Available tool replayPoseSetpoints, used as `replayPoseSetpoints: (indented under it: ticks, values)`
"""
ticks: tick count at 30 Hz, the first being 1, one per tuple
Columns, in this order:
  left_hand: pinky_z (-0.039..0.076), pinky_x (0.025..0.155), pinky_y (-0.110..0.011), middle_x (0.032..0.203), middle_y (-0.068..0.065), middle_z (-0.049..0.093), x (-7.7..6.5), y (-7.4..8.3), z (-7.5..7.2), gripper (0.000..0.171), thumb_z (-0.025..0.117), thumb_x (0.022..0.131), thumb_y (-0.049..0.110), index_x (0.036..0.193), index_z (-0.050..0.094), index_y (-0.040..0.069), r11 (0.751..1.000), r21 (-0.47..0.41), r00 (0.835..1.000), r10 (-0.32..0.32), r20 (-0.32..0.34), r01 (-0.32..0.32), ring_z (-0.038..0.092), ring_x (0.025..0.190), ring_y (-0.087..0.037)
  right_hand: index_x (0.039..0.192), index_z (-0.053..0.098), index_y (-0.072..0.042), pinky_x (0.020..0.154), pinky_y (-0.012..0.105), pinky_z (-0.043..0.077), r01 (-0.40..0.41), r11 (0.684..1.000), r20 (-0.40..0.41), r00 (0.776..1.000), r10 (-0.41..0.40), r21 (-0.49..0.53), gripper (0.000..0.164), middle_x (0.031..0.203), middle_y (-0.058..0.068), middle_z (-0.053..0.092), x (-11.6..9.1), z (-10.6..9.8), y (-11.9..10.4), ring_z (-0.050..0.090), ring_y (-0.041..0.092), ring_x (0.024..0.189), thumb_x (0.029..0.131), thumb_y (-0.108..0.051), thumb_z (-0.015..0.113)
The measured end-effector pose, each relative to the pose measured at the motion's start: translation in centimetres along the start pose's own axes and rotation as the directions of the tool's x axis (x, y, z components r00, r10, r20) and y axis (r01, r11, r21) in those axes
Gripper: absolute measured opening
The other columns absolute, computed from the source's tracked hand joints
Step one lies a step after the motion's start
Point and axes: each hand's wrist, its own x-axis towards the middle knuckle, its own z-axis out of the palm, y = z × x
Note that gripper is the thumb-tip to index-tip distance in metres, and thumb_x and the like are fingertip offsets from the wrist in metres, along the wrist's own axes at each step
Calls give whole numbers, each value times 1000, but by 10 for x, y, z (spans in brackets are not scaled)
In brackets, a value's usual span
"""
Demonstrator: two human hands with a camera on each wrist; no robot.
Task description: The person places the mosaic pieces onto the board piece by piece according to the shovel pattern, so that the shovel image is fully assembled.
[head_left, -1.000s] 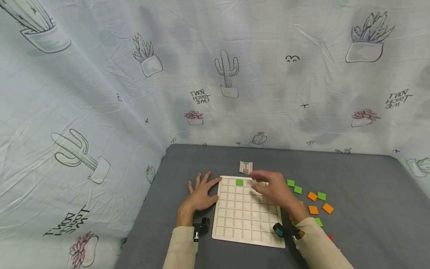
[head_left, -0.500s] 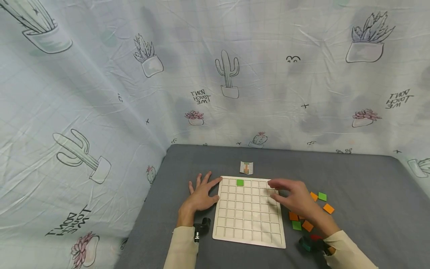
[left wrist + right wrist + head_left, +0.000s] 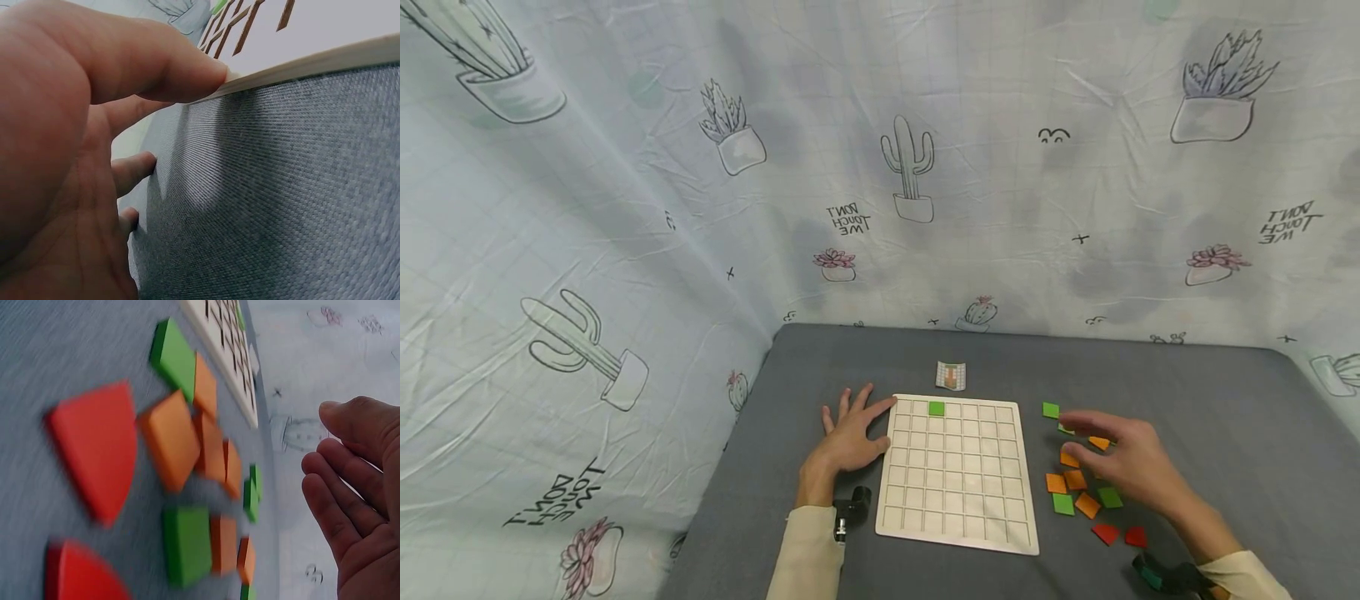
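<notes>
A pale wooden grid board (image 3: 955, 475) lies on the grey table, one green square tile (image 3: 936, 408) in its far row. At the board's left edge my left hand (image 3: 847, 437) rests with fingers spread; the left wrist view shows the thumb (image 3: 194, 78) against the rim. My right hand (image 3: 1127, 454), holding nothing, hovers over the loose tiles with its fingers loosely bent, hiding some of them. Around it lie orange tiles (image 3: 1056, 483) and green tiles (image 3: 1063, 504). Nearer the front are two red pieces (image 3: 1105, 533); in the right wrist view, one red piece (image 3: 97, 450) has a curved side.
Beyond the board's far edge lies a small card (image 3: 951, 376) with a grid and an orange figure. A white curtain (image 3: 1000, 167) printed with cacti hangs behind the table and along its left side.
My right hand has moved right, from above the board's far rows to above the loose tiles. The left hand has stayed at the board's edge.
</notes>
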Motion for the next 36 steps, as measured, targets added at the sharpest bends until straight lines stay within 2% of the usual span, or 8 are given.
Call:
replayPoseSetpoints:
  ticks: [4, 6, 10, 14, 22, 27, 31, 36]
  values:
    - [-14, 124, -84, 181, -21, 23, 0, -2, 2, 68, 73, 98, 14, 163, 56, 21, 1000, -13, 1000, 12, -6, -12, 1, 168, -55, 126, 81, -14, 80, 23, 63, -22, 1000, 6, 1000, 22, -4, 41, 114, 1, 84, -10, -10, 10, 78, 8, 98, 87, -13, 93]
    - [-14, 124, -84, 180, -23, 23, -1, -3, 3, 68, 72, 97, 13, 163, 56, 20, 1000, -23, 1000, 17, -8, -17, 1, 168, -56, 126, 81, -15, 81, 19, 61, -28, 1000, -1, 1000, 28, -12, 42, 112, 2, 84, -14, -14, 15, 78, 7, 97, 86, -12, 94]
    - [-15, 124, -84, 180, -23, 23, -1, -3, 3, 68, 72, 97, 14, 163, 55, 20, 1000, -23, 1000, 17, -9, -17, 1, 168, -56, 124, 82, -15, 83, 7, 54, -51, 998, -22, 998, 50, -27, 43, 111, 2, 84, -23, -24, 24, 71, -8, 101, 84, -10, 95]
    - [-13, 125, -83, 182, -20, 23, 0, -2, 2, 68, 73, 98, 15, 163, 55, 22, 1000, -8, 1000, 2, -2, -2, 1, 169, -53, 122, 82, -15, 81, 2, 51, -89, 996, -36, 995, 88, -17, 42, 111, 5, 84, -33, -35, 33, 63, -21, 104, 83, -10, 95]
    - [-14, 124, -84, 181, -21, 24, 1, -3, 2, 68, 73, 97, 14, 163, 56, 22, 1000, -20, 1000, 14, -14, -15, 1, 169, -54, 119, 83, -14, 80, -3, 46, -169, 983, -50, 985, 166, -69, 39, 110, 10, 84, -46, -51, 56, 53, -31, 103, 82, -9, 96]
    - [-16, 124, -83, 181, -23, 23, 1, -6, 4, 69, 72, 96, 15, 162, 56, 23, 998, -49, 999, 25, -23, -26, 0, 168, -55, 118, 83, -15, 78, -3, 46, -183, 979, -53, 982, 179, -90, 37, 107, 3, 84, -48, -56, 68, 51, -33, 101, 84, -12, 96]
    - [-15, 124, -84, 180, -23, 24, 1, -5, 3, 68, 72, 97, 14, 162, 56, 22, 999, -42, 999, 26, -22, -27, 0, 168, -55, 118, 83, -13, 77, -2, 46, -181, 980, -48, 983, 177, -87, 35, 106, -1, 84, -46, -57, 75, 53, -32, 99, 85, -13, 95]
    - [-13, 125, -83, 182, -20, 23, 0, -2, 2, 67, 72, 99, 14, 164, 55, 21, 1000, -7, 1000, 7, -7, -7, 0, 169, -53, 118, 83, -15, 75, 0, 47, -178, 978, -26, 984, 176, -109, 36, 107, 3, 84, -43, -54, 84, 55, -29, 97, 84, -15, 96]
